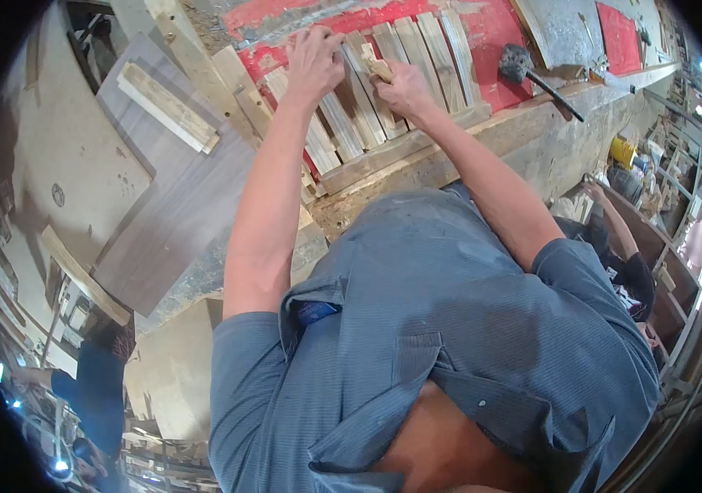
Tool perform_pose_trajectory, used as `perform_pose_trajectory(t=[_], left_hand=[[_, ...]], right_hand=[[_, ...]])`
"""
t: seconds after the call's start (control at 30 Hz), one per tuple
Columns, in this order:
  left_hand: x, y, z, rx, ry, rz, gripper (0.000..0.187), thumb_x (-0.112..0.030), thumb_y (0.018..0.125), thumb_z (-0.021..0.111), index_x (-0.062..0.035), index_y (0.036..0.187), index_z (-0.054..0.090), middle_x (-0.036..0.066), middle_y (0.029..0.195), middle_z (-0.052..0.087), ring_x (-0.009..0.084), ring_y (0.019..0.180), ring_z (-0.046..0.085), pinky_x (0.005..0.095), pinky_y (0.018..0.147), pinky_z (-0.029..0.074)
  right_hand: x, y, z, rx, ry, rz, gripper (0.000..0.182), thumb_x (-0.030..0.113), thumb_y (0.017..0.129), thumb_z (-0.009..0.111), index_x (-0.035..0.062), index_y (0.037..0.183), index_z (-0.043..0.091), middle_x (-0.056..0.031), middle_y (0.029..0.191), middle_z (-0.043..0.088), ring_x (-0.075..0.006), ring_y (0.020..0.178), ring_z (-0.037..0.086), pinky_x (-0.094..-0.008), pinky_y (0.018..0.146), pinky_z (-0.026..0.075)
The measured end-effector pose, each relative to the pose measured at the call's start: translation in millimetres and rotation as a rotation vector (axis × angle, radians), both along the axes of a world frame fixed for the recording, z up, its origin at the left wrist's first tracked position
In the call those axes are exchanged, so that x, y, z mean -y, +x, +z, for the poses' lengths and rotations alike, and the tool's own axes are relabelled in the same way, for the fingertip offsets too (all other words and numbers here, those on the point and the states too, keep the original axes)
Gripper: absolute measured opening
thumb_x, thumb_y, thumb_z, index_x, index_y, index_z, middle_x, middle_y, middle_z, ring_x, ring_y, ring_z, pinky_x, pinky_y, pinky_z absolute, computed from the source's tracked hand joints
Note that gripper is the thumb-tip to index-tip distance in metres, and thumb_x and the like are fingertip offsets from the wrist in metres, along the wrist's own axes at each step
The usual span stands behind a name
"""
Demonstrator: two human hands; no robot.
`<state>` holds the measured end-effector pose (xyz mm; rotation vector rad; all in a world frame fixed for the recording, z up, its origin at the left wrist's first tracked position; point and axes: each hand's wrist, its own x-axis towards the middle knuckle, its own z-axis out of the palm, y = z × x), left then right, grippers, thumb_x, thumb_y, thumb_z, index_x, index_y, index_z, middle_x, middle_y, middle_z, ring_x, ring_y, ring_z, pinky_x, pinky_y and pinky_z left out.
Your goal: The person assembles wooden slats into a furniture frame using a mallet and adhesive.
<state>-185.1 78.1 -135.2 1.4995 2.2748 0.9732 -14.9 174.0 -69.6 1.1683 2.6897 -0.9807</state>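
Several pale wooden slats [422, 64] lie side by side on a red surface [495, 49], their near ends by a wooden rail [392, 148]. My left hand [315, 64] rests over the left part of the row, fingers apart and bent toward the slats. Nothing shows in its grasp. Over the middle of the row, my right hand [407, 89] is closed on a small wooden piece [373, 59], which sticks out beyond the thumb and fingers.
A black-handled mallet [518, 66] lies right of the slats. Two strips [168, 107] rest on a grey-brown board [178, 189] at left. A thick beam [524, 131] edges the bench. Other people are at lower left [100, 394] and right [614, 238].
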Motion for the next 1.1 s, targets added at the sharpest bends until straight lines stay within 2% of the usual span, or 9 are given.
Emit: perform_pose_trajectory(t=[0.2,0.33,0.4,0.63,0.73,0.83,0.9,1.0,1.1], left_hand=[[3,17,13,0.004,-0.037,0.166,0.036,-0.014,0.078,0.072,-0.0175,0.114,0.074,0.003,0.112,0.064,0.0291,0.114,0.053,0.0519,0.096,0.038],[5,13,12,-0.002,-0.014,0.101,0.039,-0.014,0.076,0.069,-0.0182,0.115,0.072,0.004,0.112,0.061,0.0306,0.113,0.051,0.0525,0.09,0.039],[9,11,15,-0.078,-0.157,0.032,0.04,-0.017,0.08,0.073,-0.0229,0.119,0.074,0.002,0.12,0.061,0.0288,0.115,0.05,0.0503,0.097,0.036],[2,-17,1,-0.03,-0.131,-0.05,0.04,-0.018,0.084,0.07,-0.0225,0.123,0.073,0.003,0.12,0.062,0.0276,0.118,0.054,0.048,0.096,0.041],[-14,-23,0,0.354,-0.09,-0.02,0.034,-0.019,0.088,0.067,-0.0182,0.122,0.073,0.006,0.114,0.066,0.0275,0.111,0.061,0.0442,0.093,0.046],[-39,-15,18,-0.031,0.185,-0.042,0.03,-0.022,0.091,0.065,-0.016,0.12,0.073,0.008,0.108,0.067,0.0287,0.103,0.064,0.0422,0.089,0.049],[-40,-8,15,-0.043,-0.088,-0.211,0.03,-0.023,0.092,0.064,-0.0166,0.12,0.073,0.008,0.108,0.067,0.0295,0.103,0.064,0.0436,0.088,0.049],[-35,-4,13,-0.039,-0.11,-0.161,0.03,-0.022,0.091,0.065,-0.0164,0.12,0.073,0.008,0.108,0.066,0.0297,0.104,0.064,0.0444,0.088,0.049],[-30,0,10,-0.093,0.048,-0.123,0.03,-0.021,0.09,0.065,-0.0163,0.119,0.073,0.009,0.109,0.067,0.0304,0.103,0.063,0.0438,0.089,0.05]], right_hand=[[0,5,11,0.012,-0.107,-0.018,0.03,0.027,0.083,0.063,0.0032,0.101,0.068,-0.0253,0.091,0.069,-0.0444,0.089,0.066,-0.051,0.079,0.052],[0,5,-1,-0.024,-0.073,0.063,0.026,0.024,0.083,0.063,0.001,0.094,0.066,-0.0262,0.087,0.068,-0.0448,0.089,0.065,-0.0513,0.081,0.051],[0,1,4,-0.022,-0.051,0.108,0.021,0.021,0.081,0.063,0.001,0.089,0.064,-0.026,0.084,0.067,-0.0452,0.088,0.065,-0.0518,0.08,0.051],[1,-13,-17,0.032,-0.024,0.206,0.024,0.018,0.079,0.065,-0.0021,0.091,0.062,-0.0274,0.083,0.066,-0.0474,0.081,0.063,-0.0524,0.075,0.051],[4,-8,-18,0.074,0.041,0.261,0.028,0.022,0.081,0.067,-0.0024,0.093,0.063,-0.0264,0.081,0.066,-0.0465,0.079,0.064,-0.0495,0.074,0.053],[-9,5,-1,0.223,-0.203,0.239,0.034,0.029,0.083,0.069,-0.0014,0.098,0.065,-0.0245,0.082,0.068,-0.0442,0.08,0.066,-0.0472,0.076,0.054],[-20,19,4,0.123,-0.248,-0.127,0.042,0.036,0.083,0.071,-0.0001,0.105,0.066,-0.024,0.088,0.07,-0.0432,0.085,0.068,-0.0473,0.08,0.054],[-34,15,3,-0.102,-0.033,-0.053,0.045,0.038,0.082,0.071,0.0011,0.107,0.066,-0.0242,0.093,0.071,-0.043,0.089,0.068,-0.0492,0.082,0.053],[-34,-6,4,0.159,0.1,0.013,0.044,0.039,0.086,0.065,-0.0006,0.104,0.068,-0.0259,0.096,0.071,-0.0427,0.093,0.068,-0.0497,0.083,0.054]])
